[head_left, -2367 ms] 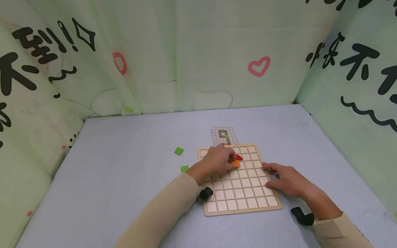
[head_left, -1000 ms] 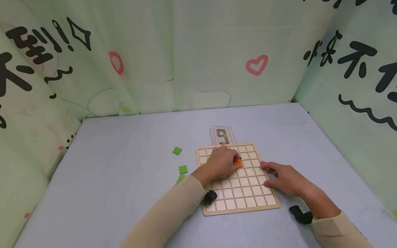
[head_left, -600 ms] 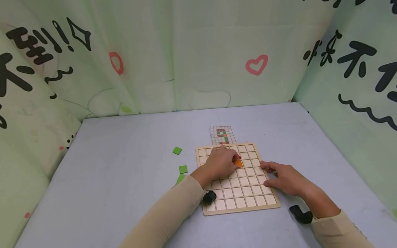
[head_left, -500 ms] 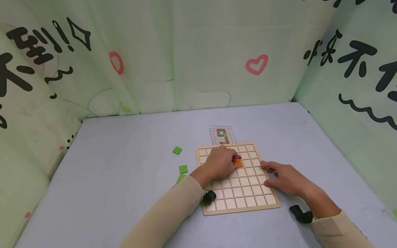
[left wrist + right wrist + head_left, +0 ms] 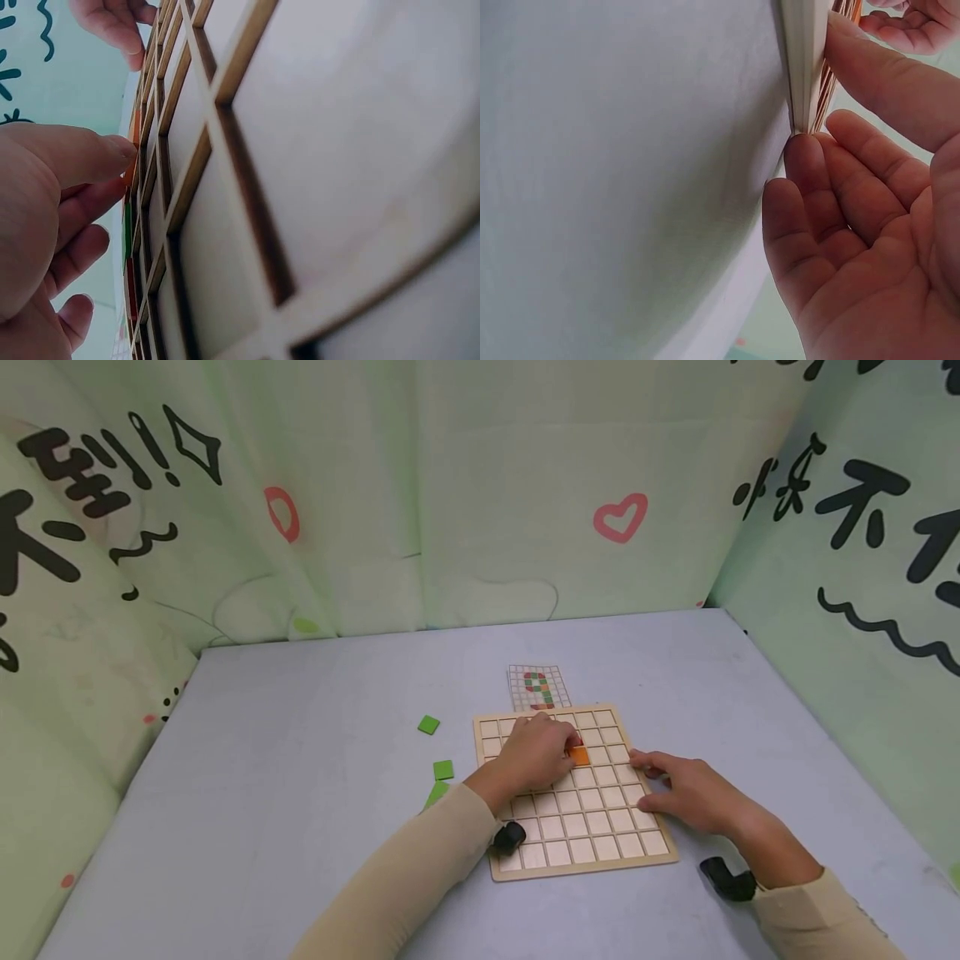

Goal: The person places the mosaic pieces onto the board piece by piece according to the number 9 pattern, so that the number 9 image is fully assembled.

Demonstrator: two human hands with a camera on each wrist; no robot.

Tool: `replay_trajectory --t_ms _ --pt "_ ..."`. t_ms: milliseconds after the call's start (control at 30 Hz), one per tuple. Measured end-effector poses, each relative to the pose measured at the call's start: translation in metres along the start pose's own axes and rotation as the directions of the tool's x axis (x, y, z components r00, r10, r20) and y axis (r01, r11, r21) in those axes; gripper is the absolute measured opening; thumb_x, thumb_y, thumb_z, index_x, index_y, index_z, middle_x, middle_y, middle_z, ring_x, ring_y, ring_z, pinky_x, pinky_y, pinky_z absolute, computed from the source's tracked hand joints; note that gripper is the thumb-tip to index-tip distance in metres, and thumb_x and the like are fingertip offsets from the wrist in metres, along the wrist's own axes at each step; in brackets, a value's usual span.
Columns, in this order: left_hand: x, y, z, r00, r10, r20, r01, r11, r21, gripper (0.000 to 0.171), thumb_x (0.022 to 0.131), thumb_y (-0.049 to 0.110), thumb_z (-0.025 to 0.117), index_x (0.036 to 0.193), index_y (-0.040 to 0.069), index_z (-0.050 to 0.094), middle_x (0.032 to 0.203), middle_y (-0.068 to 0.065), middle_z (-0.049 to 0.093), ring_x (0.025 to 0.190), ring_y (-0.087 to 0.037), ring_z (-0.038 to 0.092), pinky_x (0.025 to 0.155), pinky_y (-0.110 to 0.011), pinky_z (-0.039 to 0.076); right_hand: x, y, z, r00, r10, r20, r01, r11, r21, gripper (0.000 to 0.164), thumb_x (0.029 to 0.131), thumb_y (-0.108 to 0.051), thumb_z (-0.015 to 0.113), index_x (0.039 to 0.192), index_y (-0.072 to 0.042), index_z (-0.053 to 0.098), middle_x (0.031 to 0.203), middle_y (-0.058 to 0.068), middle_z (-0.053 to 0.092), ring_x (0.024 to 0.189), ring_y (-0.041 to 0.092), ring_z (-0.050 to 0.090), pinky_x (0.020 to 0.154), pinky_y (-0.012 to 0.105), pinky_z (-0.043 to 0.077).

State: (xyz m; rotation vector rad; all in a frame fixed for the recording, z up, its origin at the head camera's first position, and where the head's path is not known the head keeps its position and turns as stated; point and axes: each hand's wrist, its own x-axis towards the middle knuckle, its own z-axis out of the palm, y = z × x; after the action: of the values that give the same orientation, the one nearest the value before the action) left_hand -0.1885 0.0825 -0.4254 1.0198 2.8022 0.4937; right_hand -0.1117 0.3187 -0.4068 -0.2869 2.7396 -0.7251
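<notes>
A wooden grid board [image 5: 585, 866] lies on the table with an orange square tile [image 5: 581, 756] in its upper middle. Reaching over the board from the left, my left hand [image 5: 534, 752] pinches at the orange tile with thumb and index finger. In the left wrist view, a green tile [image 5: 127, 229] and a red piece [image 5: 132, 289] line up beyond the orange tile [image 5: 135, 142]; in the head view the hand mostly covers them. My right hand [image 5: 693, 789] rests its thumb and spread fingertips against the board's right edge, also seen in the right wrist view.
Several green tiles lie left of the board, including one at the back [image 5: 428, 724] and another nearer tile [image 5: 443, 769]. A printed pattern card [image 5: 537, 686] sits behind the board. Fabric curtains [image 5: 495, 510] enclose the white table [image 5: 300, 777].
The orange tile has shifted slightly and now lines up with a cell, my left hand following it. Another green tile has come into view beside the sleeve. My right hand stays at the board's edge.
</notes>
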Motion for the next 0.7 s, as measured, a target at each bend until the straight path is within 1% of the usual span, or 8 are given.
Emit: replay_trajectory --t_ms 267,533,700 --pt "0.0001 0.0002 0.0001 1.000 -0.013 0.014 0.013 1.000 -0.005 0.017 0.097 0.027 0.065 0.112 0.022 0.070 0.099 0.012 0.065 0.101 -0.013 0.053 0.088 -0.033 0.038 0.0000 0.0006 0.0000 1.000 -0.012 -0.005 0.012 1.000 0.006 0.067 0.086 -0.026 0.079 0.140 0.003 0.052 0.132 0.022 0.059 0.114 0.040 0.058 0.094 0.056 0.045" --pt "-0.0009 0.0016 -0.0015 1.000 -0.014 0.018 0.013 1.000 0.009 0.015 0.097 0.026 0.065 0.110 0.022 0.070 0.098 0.012 0.065 0.101 -0.013 0.054 0.090 -0.034 0.038 -0.0002 0.0009 0.0003 1.000 -0.015 -0.006 0.015 1.000 0.005 0.068 0.086 -0.026 0.079 0.141 0.003 0.051 0.131 0.022 0.060 0.115 0.040 0.058 0.094 0.056 0.045" --pt "-0.0023 0.0017 -0.0042 1.000 -0.009 0.012 0.009 1.000 0.013 0.014 0.096 0.027 0.066 0.109 0.022 0.070 0.095 0.012 0.065 0.097 -0.012 0.054 0.087 -0.032 0.039 -0.0001 0.0002 0.0014 1.000 -0.002 -0.006 0.002 1.000 0.012 0.067 0.087 -0.026 0.078 0.142 0.002 0.051 0.131 0.021 0.060 0.116 0.040 0.057 0.096 0.056 0.044"
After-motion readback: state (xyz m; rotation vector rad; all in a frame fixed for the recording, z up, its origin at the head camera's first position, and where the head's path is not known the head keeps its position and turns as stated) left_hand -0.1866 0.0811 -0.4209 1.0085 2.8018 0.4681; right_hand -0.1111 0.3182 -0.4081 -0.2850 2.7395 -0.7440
